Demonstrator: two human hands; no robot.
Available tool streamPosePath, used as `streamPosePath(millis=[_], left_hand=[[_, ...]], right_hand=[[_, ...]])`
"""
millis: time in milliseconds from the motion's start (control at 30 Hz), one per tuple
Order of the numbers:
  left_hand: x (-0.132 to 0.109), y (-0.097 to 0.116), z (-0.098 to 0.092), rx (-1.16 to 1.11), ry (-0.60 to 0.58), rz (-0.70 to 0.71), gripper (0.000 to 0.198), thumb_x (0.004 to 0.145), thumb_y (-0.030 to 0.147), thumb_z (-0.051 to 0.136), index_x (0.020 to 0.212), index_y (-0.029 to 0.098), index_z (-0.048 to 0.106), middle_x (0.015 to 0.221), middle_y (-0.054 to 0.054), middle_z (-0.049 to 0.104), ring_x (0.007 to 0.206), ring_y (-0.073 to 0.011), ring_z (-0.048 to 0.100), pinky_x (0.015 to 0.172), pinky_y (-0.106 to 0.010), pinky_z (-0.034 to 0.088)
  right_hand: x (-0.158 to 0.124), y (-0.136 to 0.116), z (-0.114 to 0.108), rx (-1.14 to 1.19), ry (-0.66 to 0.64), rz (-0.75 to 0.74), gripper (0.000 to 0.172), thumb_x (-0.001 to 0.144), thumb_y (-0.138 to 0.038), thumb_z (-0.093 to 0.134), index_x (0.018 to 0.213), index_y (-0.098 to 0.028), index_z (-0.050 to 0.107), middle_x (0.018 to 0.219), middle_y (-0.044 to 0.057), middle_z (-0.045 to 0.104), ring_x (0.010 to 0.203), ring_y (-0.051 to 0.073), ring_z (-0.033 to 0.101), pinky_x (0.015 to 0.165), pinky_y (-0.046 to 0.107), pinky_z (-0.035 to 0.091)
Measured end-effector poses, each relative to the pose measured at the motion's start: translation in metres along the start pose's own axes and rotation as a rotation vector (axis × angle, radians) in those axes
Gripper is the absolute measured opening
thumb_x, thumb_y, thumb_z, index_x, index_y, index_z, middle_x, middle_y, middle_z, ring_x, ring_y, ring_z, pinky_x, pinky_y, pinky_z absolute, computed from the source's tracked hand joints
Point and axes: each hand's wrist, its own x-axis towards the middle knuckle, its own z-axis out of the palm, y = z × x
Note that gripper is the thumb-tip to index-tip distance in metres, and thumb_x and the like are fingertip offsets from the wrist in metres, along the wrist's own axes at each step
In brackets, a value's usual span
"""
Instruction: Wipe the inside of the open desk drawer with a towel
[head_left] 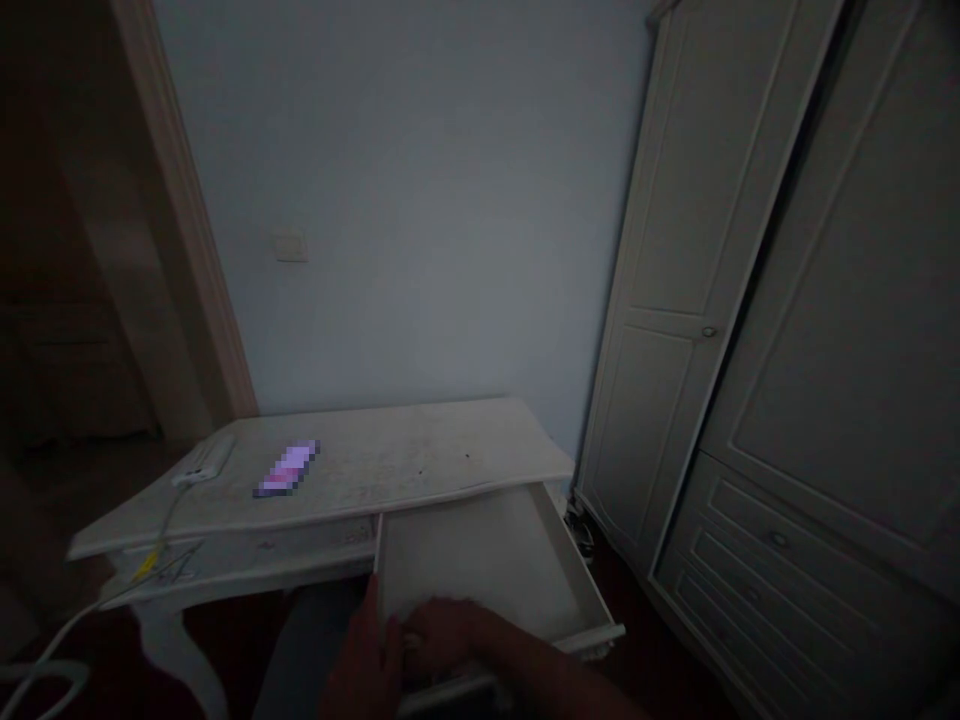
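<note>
A pulled-out drawer [480, 550] of a white desk [420, 450] lies in front of me, its pale bottom showing. At its left front corner, my left hand [364, 655] has fingers along the outer side and a thumb over the edge, closed on the drawer. Close beside it, my right hand [446, 635] reaches across the drawer front from the right. Its fingers are curled in, and a small light spot shows between the two hands. What the right hand holds is hidden in the dark.
A phone with a lit, blurred screen [289, 468] and a white power strip [204, 462] with a cable lie on the desk. A white wardrobe [667, 300] stands at the right. A light switch [291, 245] is on the wall, and a doorway opens at the left.
</note>
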Motion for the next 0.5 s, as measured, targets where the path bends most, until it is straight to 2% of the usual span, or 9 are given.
streamPosePath(millis=[67,133,233,300,367,433,500], left_hand=[[0.000,-0.002,0.000,-0.052,-0.013,0.014,0.077,0.098,0.045,0.024,0.162,0.004,0.035,0.168,-0.019,0.045,0.150,-0.0279,0.051,0.123,-0.038,0.041],[0.001,-0.003,0.000,-0.083,-0.025,-0.006,0.078,0.099,0.049,0.024,0.164,0.007,0.034,0.169,-0.017,0.044,0.152,-0.0281,0.048,0.124,-0.040,0.040],[0.001,-0.003,0.000,-0.130,-0.010,-0.050,0.075,0.101,0.053,0.026,0.165,0.015,0.034,0.169,-0.011,0.046,0.153,-0.0272,0.047,0.124,-0.041,0.041],[0.001,-0.003,0.002,-0.155,0.026,-0.064,0.075,0.101,0.055,0.027,0.164,0.017,0.036,0.167,-0.010,0.048,0.153,-0.0278,0.047,0.126,-0.042,0.039],[0.001,-0.003,0.004,-0.170,0.047,-0.066,0.076,0.101,0.056,0.028,0.164,0.015,0.036,0.167,-0.012,0.049,0.153,-0.0295,0.047,0.128,-0.045,0.036],[0.001,-0.001,0.006,-0.168,0.044,-0.079,0.077,0.101,0.057,0.026,0.164,0.013,0.036,0.167,-0.013,0.049,0.153,-0.0298,0.047,0.128,-0.046,0.035],[0.003,-0.001,0.007,-0.119,0.044,-0.082,0.076,0.101,0.055,0.024,0.163,0.012,0.036,0.166,-0.012,0.050,0.152,-0.0266,0.048,0.127,-0.041,0.038]], right_hand=[[-0.004,-0.001,0.000,0.034,0.042,-0.021,0.037,0.084,-0.053,0.074,0.111,-0.027,0.079,0.104,0.000,0.081,0.088,0.024,0.075,0.069,0.026,0.052],[-0.027,0.009,-0.010,0.125,0.042,-0.075,0.033,0.086,-0.047,0.074,0.109,-0.025,0.079,0.099,-0.001,0.080,0.086,0.021,0.074,0.070,0.023,0.050],[-0.089,0.033,-0.036,0.203,0.087,-0.066,0.031,0.084,-0.041,0.075,0.107,-0.020,0.078,0.092,-0.002,0.077,0.083,0.018,0.070,0.070,0.022,0.047],[-0.137,0.049,-0.051,0.162,0.112,-0.020,0.031,0.081,-0.037,0.076,0.107,-0.020,0.079,0.091,-0.002,0.076,0.082,0.018,0.068,0.070,0.023,0.046],[-0.175,0.059,-0.058,0.050,0.162,0.009,0.030,0.079,-0.037,0.076,0.105,-0.022,0.079,0.092,-0.001,0.074,0.084,0.020,0.068,0.073,0.025,0.046],[-0.191,0.059,-0.052,-0.073,0.242,-0.003,0.035,0.078,-0.042,0.078,0.109,-0.025,0.079,0.100,0.001,0.072,0.091,0.023,0.068,0.079,0.029,0.047],[-0.182,0.047,-0.035,-0.182,0.306,-0.045,0.044,0.078,-0.049,0.078,0.117,-0.029,0.076,0.111,0.005,0.069,0.099,0.027,0.068,0.085,0.034,0.048]])
